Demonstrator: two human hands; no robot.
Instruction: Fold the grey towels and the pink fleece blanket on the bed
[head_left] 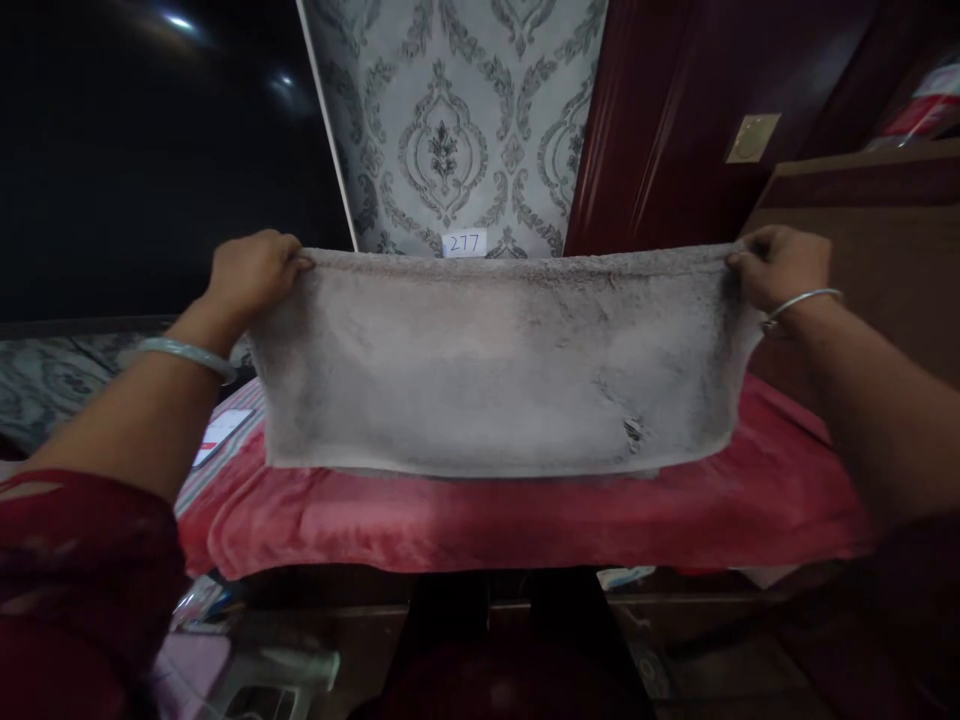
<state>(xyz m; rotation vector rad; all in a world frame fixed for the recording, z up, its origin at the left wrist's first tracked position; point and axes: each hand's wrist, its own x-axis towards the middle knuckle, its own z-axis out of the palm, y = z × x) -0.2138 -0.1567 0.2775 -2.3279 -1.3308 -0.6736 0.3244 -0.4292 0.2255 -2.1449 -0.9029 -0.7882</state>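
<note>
A grey, plush-looking towel (465, 360) hangs stretched between my hands, its top edge nearly level. At its upper left corner, my left hand (259, 275) is closed in a pinch on the fabric. The opposite upper corner is gripped by my right hand (787, 262), thumb and fingers pressed together. A small dark mark shows low on the towel's right side. Behind and beneath it lies a pink-red plush cloth (487, 520) spread over a surface. The towel's lower edge hangs in front of this cloth; whether the two touch I cannot tell.
A phone (223, 435) with a lit screen lies on a striped cloth at the left. Behind stand a large dark screen (165, 150) and patterned wallpaper with a label (464, 243) reading 277. A cardboard box (862, 250) stands at the right. Various items lie below the surface's front edge.
</note>
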